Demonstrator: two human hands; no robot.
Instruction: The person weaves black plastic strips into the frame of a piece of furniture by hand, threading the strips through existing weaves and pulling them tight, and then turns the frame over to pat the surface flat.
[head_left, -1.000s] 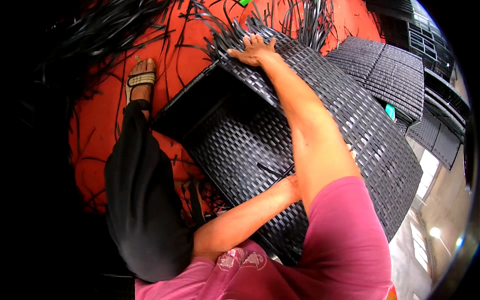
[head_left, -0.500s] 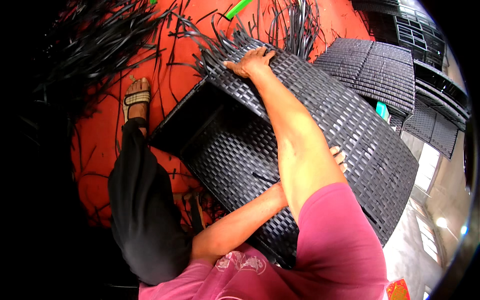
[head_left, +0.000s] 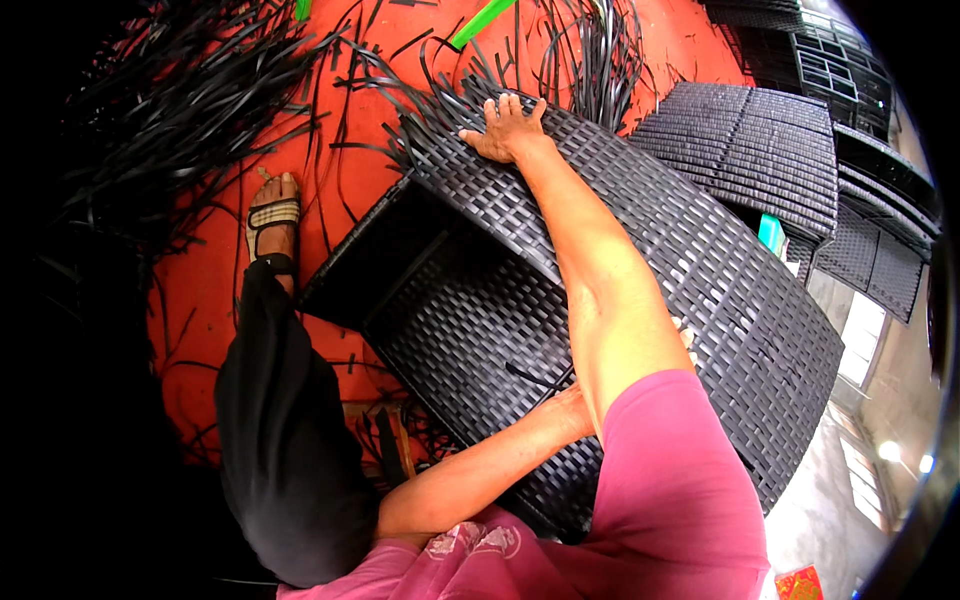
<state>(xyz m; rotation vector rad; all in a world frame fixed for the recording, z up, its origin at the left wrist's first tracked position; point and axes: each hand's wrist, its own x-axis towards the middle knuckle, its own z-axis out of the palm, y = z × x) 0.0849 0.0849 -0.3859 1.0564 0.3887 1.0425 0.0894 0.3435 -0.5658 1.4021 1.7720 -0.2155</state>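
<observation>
A large black woven furniture piece (head_left: pixel 730 300), box-shaped with an open hollow side, lies tilted before me. My right hand (head_left: pixel 508 130) lies on its upper face near the far end, fingers spread, palm down on the weave. Loose black strips (head_left: pixel 455 105) stick out from that end beside the hand. My left arm crosses beneath the right forearm. Of my left hand (head_left: pixel 688 338), only fingertips show past the right arm; they rest apart on the woven face, and the palm is hidden. A short loose strip (head_left: pixel 530 375) pokes out of the inner weave.
Heaps of black strips (head_left: pixel 200 120) lie at the far left on the red floor covering (head_left: pixel 210 290), with another bunch (head_left: pixel 600 70) beyond the piece. A green strip (head_left: pixel 482 22) lies there too. More woven pieces (head_left: pixel 745 150) stand at right. My sandalled foot (head_left: pixel 274 225) is at left.
My right hand has shifted slightly to the right on the weave, its fingers now fanned more upward. The left fingertips stay on the woven face, a little more hidden by the right arm.
</observation>
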